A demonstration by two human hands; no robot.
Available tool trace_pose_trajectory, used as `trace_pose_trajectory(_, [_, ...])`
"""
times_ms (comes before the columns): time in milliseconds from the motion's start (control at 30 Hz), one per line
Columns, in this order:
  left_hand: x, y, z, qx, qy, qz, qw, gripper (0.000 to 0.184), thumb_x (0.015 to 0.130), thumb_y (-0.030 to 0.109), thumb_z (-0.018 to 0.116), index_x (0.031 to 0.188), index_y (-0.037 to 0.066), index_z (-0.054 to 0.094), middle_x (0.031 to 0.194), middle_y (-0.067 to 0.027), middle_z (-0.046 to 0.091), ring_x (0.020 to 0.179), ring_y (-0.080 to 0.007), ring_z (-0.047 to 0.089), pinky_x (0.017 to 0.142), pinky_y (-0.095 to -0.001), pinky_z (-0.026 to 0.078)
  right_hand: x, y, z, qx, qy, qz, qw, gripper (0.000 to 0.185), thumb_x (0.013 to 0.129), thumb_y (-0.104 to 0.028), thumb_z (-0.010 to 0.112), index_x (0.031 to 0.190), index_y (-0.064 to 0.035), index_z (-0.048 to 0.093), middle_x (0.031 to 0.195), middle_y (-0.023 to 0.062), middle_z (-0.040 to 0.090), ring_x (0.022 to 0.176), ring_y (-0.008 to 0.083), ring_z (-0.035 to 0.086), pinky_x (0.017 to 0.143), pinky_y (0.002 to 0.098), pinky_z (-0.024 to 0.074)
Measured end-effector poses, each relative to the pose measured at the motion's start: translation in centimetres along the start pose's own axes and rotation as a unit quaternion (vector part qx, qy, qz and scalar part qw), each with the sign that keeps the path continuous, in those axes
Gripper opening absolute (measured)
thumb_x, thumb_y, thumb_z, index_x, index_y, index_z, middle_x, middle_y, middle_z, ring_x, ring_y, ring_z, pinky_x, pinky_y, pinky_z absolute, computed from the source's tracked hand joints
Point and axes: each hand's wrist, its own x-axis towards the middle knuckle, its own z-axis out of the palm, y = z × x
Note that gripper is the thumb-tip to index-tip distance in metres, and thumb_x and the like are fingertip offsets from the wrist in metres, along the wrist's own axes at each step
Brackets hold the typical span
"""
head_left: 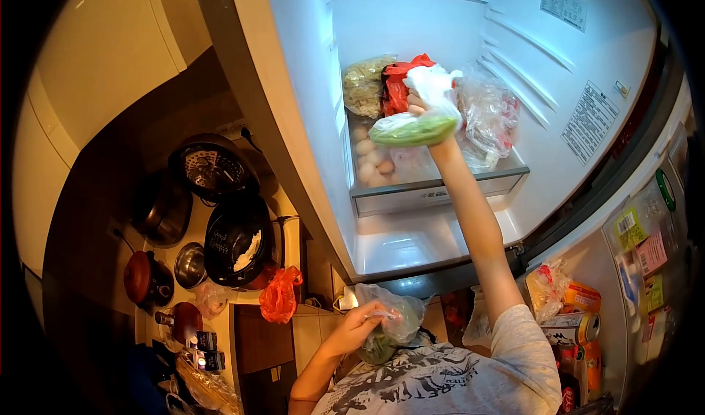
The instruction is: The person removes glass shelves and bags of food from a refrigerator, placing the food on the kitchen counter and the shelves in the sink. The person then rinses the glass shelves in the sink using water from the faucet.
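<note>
My right hand (416, 105) reaches into the open fridge, its fingers closed on a plastic bag of green vegetables (416, 131). The bag hides most of that hand, and the exact vegetable is unclear. Below it is a drawer (440, 195) holding several eggs (374, 158), a bag of pale tan food (365, 85), a red plastic bag (400, 77) and crumpled clear bags (486, 114). Close to my body, my left hand (354, 329) grips a clear plastic bag (400, 314) with something green inside, which I cannot identify.
To the left, a counter holds a black pot (239, 242), a steamer insert (213, 169), a metal bowl (191, 265), a red-brown pot (147, 277) and a red bag (280, 295). The open fridge door (624, 217) at right carries cans (573, 329) and packets.
</note>
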Motion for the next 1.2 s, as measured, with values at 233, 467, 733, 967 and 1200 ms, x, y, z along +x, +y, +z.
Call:
trace_pose_trajectory(233, [-0.2, -2.0, -0.5, -0.101, -0.006, 0.019, 0.995, 0.015, 0.087, 0.017, 0.040, 0.088, 0.003, 0.046, 0.082, -0.0026, 0.048, 0.074, -0.0086, 0.044, 0.068, -0.0211, 0.036, -4.9, 6.0, 8.4, 0.013, 0.012, 0.021, 1.000, 0.019, 0.081, -0.023, 0.051, 0.082, -0.0060, 0.042, 0.067, 0.0015, 0.043, 0.055, 0.0107, 0.039, 0.048, 0.0235, 0.0330])
trace_pose_trajectory(467, [1.0, 0.2, -0.5, 0.411, 0.115, 0.221, 0.877, 0.017, 0.083, 0.010, 0.048, 0.098, 0.001, 0.049, 0.093, -0.0026, 0.051, 0.085, -0.0116, 0.048, 0.075, -0.0212, 0.039, -9.5, 16.3, 15.5, -0.619, -0.116, 0.406, 0.662, 0.015, 0.080, -0.018, 0.049, 0.085, -0.0036, 0.048, 0.071, 0.0111, 0.049, 0.065, 0.0222, 0.051, 0.057, 0.0305, 0.0413])
trace_pose_trajectory(733, [-1.6, -1.6, 1.6, -0.063, 0.221, -0.033, 0.973, 0.024, 0.079, 0.009, 0.054, 0.101, 0.001, 0.050, 0.096, -0.0046, 0.053, 0.084, -0.0126, 0.049, 0.073, -0.0246, 0.041, -9.5, 18.1, 11.8, -0.709, -0.285, 0.222, 0.606, 0.019, 0.072, -0.010, 0.051, 0.090, -0.0030, 0.052, 0.086, 0.0087, 0.048, 0.087, 0.0216, 0.047, 0.075, 0.0306, 0.0390])
trace_pose_trajectory(967, [-2.6, -2.2, 1.5, -0.074, 0.246, -0.066, 0.964, 0.026, 0.078, 0.013, 0.058, 0.101, 0.003, 0.051, 0.095, -0.0043, 0.055, 0.086, -0.0116, 0.052, 0.075, -0.0232, 0.042, 1.3, 1.3, 2.8, -0.951, 0.150, -0.194, 0.188, 0.046, 0.064, -0.031, 0.066, 0.095, 0.0008, 0.052, 0.101, 0.0150, 0.051, 0.103, 0.0291, 0.043, 0.087, 0.0413, 0.0323])
trace_pose_trajectory(1200, [-2.9, -2.1, 1.0, -0.087, 0.279, -0.048, 0.955, 0.026, 0.077, 0.014, 0.060, 0.099, 0.003, 0.052, 0.091, -0.0025, 0.055, 0.083, -0.0112, 0.052, 0.072, -0.0234, 0.042, 2.4, -7.2, -5.8, -0.971, 0.202, -0.126, 0.011, 0.038, 0.067, -0.025, 0.061, 0.091, 0.0024, 0.050, 0.100, 0.0203, 0.052, 0.101, 0.0349, 0.045, 0.085, 0.0432, 0.0335])
